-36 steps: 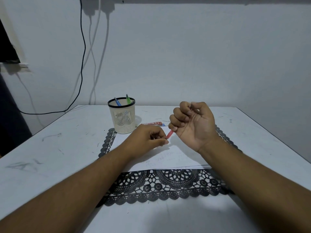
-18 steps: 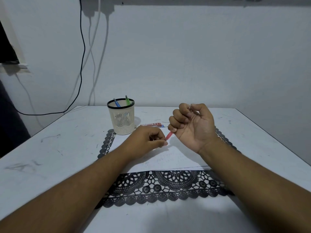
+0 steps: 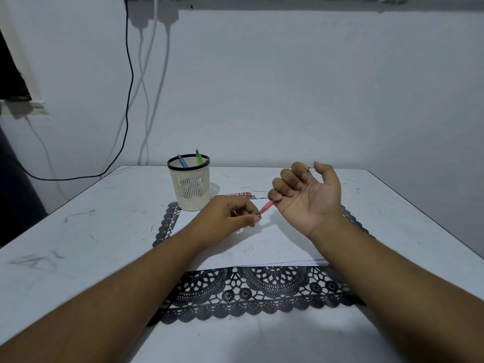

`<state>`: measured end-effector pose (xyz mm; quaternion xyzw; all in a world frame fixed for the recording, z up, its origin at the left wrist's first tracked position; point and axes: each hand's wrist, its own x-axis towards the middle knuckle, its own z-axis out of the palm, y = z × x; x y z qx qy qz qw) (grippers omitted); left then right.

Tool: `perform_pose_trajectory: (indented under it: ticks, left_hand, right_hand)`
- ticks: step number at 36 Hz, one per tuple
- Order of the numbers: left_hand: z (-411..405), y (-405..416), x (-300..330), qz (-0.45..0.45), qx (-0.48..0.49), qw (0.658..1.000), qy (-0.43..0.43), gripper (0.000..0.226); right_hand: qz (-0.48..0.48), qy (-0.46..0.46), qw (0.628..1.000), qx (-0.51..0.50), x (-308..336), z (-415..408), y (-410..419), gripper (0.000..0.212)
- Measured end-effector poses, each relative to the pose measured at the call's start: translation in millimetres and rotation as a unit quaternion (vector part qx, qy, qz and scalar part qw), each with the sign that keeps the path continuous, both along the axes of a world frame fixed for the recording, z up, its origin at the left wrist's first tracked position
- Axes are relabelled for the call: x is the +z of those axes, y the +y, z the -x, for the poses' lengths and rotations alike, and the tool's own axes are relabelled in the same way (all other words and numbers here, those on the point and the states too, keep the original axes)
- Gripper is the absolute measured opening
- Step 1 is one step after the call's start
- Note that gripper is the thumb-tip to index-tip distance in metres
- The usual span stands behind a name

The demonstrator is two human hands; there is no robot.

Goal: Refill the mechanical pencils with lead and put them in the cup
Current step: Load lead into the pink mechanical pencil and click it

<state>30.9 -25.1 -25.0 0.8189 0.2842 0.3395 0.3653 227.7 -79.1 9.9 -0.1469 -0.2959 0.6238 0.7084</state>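
Head view: the right hand (image 3: 306,195) holds a red mechanical pencil (image 3: 266,206) above the white paper (image 3: 262,244). Its lower fingers (image 3: 281,188) are curled round the barrel, so only the short red end shows below the fist, pointing down-left toward the left hand (image 3: 230,218). Half a second ago this hand was a tight fist with the thumb pressed onto the forefinger. Now the thumb stands apart from the forefinger, and something small and thin shows in the gap between them; it is too small to name.

The left hand has hardly shifted. Its thumb and forefinger are pinched together just beside the pencil's red end, apparently on something tiny, perhaps a lead or the tip, though I cannot tell which.

Judging by this, the refill of the red pencil is mid-step: the thumb lifting off the top suggests a click released or the cap end freed, with the lower end being tended.

The cream mesh cup (image 3: 190,183) stands behind the left hand at the lace mat's (image 3: 251,292) far corner, holding a blue pencil (image 3: 181,161) and a green pencil (image 3: 199,156). A red lead case (image 3: 239,194) lies on the bench (image 3: 78,231) just beyond the hands. The red pencil is not yet in the cup.
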Motion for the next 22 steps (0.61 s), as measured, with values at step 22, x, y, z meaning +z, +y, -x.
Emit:
perform_pose_trajectory:
  ticks: [22]
  left_hand:
    - [-1.1, -1.1, -0.3, -0.065, 0.018, 0.998, 0.004, 0.007]
  right_hand:
    - [0.006, 0.042, 0.999, -0.001, -3.0, -1.3, 1.5, 0.027]
